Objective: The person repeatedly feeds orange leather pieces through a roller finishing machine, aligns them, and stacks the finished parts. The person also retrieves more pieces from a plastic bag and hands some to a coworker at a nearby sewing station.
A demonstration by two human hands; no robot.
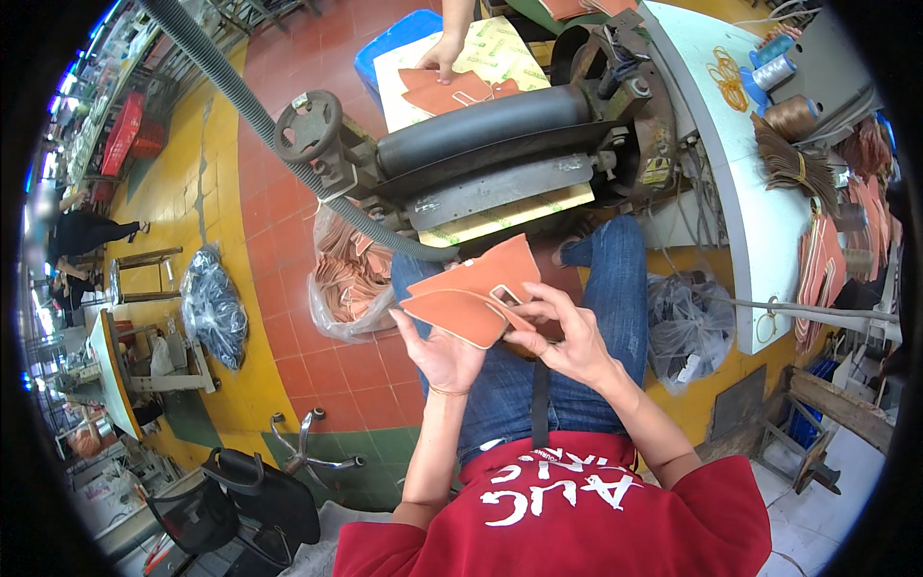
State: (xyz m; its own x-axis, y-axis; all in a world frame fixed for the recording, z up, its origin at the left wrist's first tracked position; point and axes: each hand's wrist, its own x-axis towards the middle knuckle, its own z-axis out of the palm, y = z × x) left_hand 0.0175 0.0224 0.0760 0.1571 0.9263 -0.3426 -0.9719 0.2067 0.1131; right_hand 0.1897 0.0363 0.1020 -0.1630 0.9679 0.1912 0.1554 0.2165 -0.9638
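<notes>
Over my lap I hold a tan leather cut piece (478, 287) with both hands. My left hand (440, 352) cups it from below, palm up. My right hand (562, 332) pinches its right edge near a narrow cut-out slot. In front of my knees stands a roller machine with a long black roller (481, 130) and a grey feed plate (500, 192). Beyond the roller, another person's hand (443, 56) rests on a second tan leather piece (452, 91) lying on a cream board.
A grey ribbed hose (250, 106) curves from upper left to the machine. A clear bag of leather pieces (346, 279) sits left of my legs. A white table (740, 173) at right carries thread spools and leather stacks. Black bags lie on the floor both sides.
</notes>
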